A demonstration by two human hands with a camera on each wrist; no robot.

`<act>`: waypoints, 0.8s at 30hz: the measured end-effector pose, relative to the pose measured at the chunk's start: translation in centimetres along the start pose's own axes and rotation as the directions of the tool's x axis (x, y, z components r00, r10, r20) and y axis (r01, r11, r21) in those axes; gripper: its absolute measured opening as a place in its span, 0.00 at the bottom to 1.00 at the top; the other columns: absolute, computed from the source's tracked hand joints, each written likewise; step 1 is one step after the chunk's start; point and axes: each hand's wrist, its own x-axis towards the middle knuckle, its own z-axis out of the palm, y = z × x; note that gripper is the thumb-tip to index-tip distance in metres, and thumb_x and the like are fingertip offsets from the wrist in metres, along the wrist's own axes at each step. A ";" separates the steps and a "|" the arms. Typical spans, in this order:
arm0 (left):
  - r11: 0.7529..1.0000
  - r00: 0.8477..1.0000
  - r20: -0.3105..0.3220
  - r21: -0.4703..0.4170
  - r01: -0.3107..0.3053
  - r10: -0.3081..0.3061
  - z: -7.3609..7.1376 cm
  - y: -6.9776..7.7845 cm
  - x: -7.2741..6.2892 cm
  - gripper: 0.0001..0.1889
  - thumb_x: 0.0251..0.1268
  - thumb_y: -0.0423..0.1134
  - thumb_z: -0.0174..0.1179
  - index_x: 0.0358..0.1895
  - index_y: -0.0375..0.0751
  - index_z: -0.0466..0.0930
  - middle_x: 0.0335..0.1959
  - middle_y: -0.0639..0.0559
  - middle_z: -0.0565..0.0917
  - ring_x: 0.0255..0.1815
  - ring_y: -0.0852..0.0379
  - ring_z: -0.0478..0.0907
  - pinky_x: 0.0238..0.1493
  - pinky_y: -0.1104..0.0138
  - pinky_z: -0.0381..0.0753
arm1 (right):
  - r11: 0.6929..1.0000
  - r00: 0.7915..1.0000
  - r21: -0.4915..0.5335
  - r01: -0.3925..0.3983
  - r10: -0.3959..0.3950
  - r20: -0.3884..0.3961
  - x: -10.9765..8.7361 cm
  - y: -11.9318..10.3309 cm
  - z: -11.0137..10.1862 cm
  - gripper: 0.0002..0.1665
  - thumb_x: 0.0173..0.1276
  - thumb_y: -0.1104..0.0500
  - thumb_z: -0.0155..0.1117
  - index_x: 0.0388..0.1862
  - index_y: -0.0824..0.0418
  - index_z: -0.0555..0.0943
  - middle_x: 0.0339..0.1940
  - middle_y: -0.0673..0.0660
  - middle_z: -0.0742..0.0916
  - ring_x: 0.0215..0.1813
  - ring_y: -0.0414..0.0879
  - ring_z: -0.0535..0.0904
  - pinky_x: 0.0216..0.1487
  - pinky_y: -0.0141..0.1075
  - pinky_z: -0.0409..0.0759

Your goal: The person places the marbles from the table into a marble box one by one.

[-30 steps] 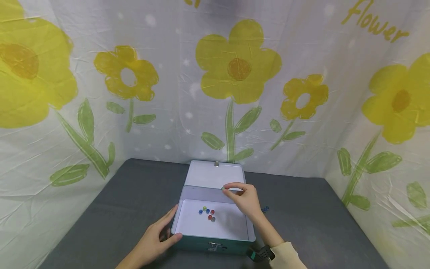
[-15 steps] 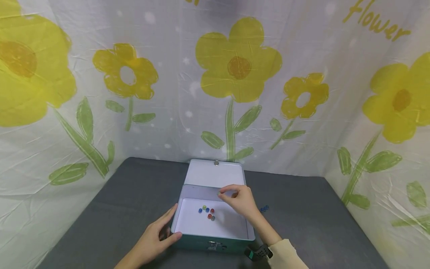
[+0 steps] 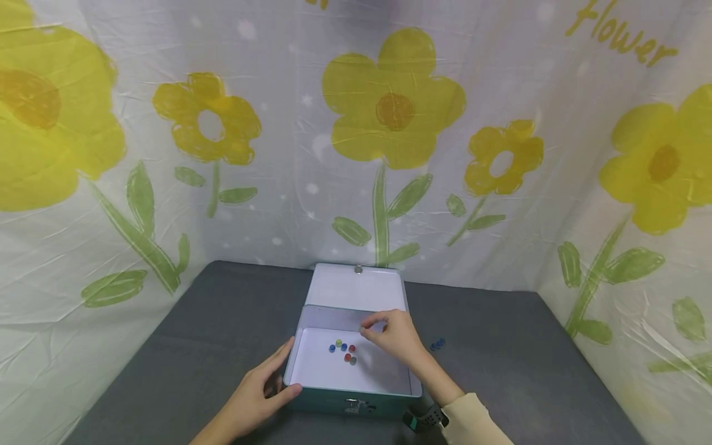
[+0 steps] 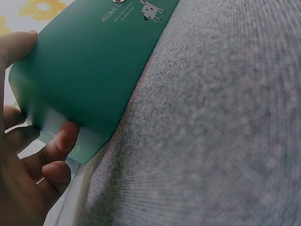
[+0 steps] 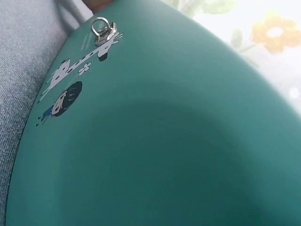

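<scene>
A green tin box [image 3: 325, 400] with a white inside stands with its lid [image 3: 356, 287] folded back behind it. My left hand [image 3: 253, 397] holds the box's left front corner; in the left wrist view the thumb and fingers lie against the green wall [image 4: 89, 80]. Over the right part of the box, my right hand [image 3: 396, 337] pinches a small marble [image 3: 361, 329] between thumb and fingertip, mostly hidden. Several marbles [image 3: 347, 357], red, blue, yellow-green and greyish, lie on the box floor. The right wrist view shows the front wall [image 5: 155, 136] but not that hand's fingertips.
Several dark blue marbles [image 3: 438, 344] lie in a short row on the grey cloth-covered table [image 3: 500, 364], right of the box. A metal clasp [image 5: 103, 32] sticks out from the box front. A flower-printed curtain [image 3: 289, 185] encloses the table's back and sides.
My right hand has moved down and slightly left, lowering the pinched marble from near the lid's edge into the box opening. The left hand and the box have stayed put.
</scene>
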 end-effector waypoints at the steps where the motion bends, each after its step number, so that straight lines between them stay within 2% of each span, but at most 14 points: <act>1: 1.000 1.000 0.001 -0.006 -0.012 0.012 0.0 0.0 0.0 0.43 0.70 0.44 0.73 0.84 0.44 0.62 0.81 0.33 0.64 0.28 0.67 0.69 0.29 0.72 0.74 | 1.000 1.000 -0.006 0.012 -0.012 -0.008 0.0 0.0 0.0 0.03 0.66 0.61 0.78 0.38 0.58 0.94 0.39 0.54 0.94 0.12 0.31 0.57 0.16 0.27 0.59; 3: 0.999 0.999 0.003 -0.016 -0.035 0.035 0.0 0.0 -0.1 0.43 0.70 0.42 0.73 0.84 0.42 0.62 0.81 0.31 0.64 0.27 0.67 0.68 0.28 0.72 0.74 | 1.000 0.999 -0.010 0.025 -0.026 -0.023 -0.1 0.0 0.0 0.05 0.65 0.62 0.79 0.40 0.60 0.93 0.39 0.55 0.94 0.12 0.31 0.57 0.15 0.28 0.59; 7: 0.999 0.999 0.007 -0.024 -0.045 0.045 0.0 -0.1 0.0 0.43 0.70 0.42 0.72 0.84 0.41 0.61 0.80 0.30 0.65 0.26 0.67 0.67 0.27 0.71 0.74 | 0.999 0.998 -0.001 0.034 -0.034 -0.054 -0.1 -0.1 0.0 0.08 0.65 0.63 0.79 0.42 0.63 0.93 0.41 0.57 0.94 0.11 0.30 0.57 0.15 0.28 0.59; 13: 1.000 1.000 0.006 0.000 0.000 0.000 0.0 -0.3 0.1 0.43 0.70 0.44 0.73 0.84 0.45 0.62 0.81 0.33 0.65 0.27 0.68 0.68 0.29 0.72 0.74 | 0.999 0.995 0.030 0.035 -0.032 -0.091 -0.2 -0.4 -0.4 0.09 0.64 0.64 0.80 0.43 0.63 0.92 0.38 0.57 0.94 0.11 0.30 0.57 0.15 0.28 0.59; 15: 1.000 1.000 0.005 0.003 -0.006 0.006 0.0 -0.3 0.1 0.43 0.70 0.44 0.73 0.84 0.45 0.62 0.80 0.32 0.66 0.28 0.68 0.69 0.29 0.72 0.74 | 0.998 0.994 0.050 0.025 -0.020 -0.104 -0.3 -0.4 -0.6 0.09 0.65 0.64 0.80 0.44 0.63 0.92 0.30 0.58 0.92 0.10 0.29 0.57 0.15 0.28 0.58; 20: 0.999 0.999 0.002 0.004 -0.047 0.047 0.0 -0.3 0.1 0.42 0.70 0.43 0.72 0.84 0.43 0.62 0.79 0.31 0.68 0.28 0.68 0.69 0.28 0.71 0.74 | 0.996 0.993 0.090 0.004 0.007 -0.122 -0.6 -0.4 -1.0 0.10 0.66 0.62 0.80 0.45 0.61 0.93 0.20 0.53 0.88 0.10 0.28 0.58 0.16 0.29 0.58; 24: 1.000 1.000 0.001 -0.001 -0.021 0.021 -0.1 -0.3 0.1 0.43 0.70 0.44 0.73 0.84 0.45 0.62 0.79 0.35 0.68 0.27 0.68 0.69 0.28 0.72 0.74 | 0.993 0.992 0.116 0.003 0.012 -0.125 -1.1 -0.5 -1.2 0.10 0.67 0.61 0.79 0.46 0.61 0.92 0.12 0.47 0.81 0.10 0.28 0.57 0.16 0.29 0.57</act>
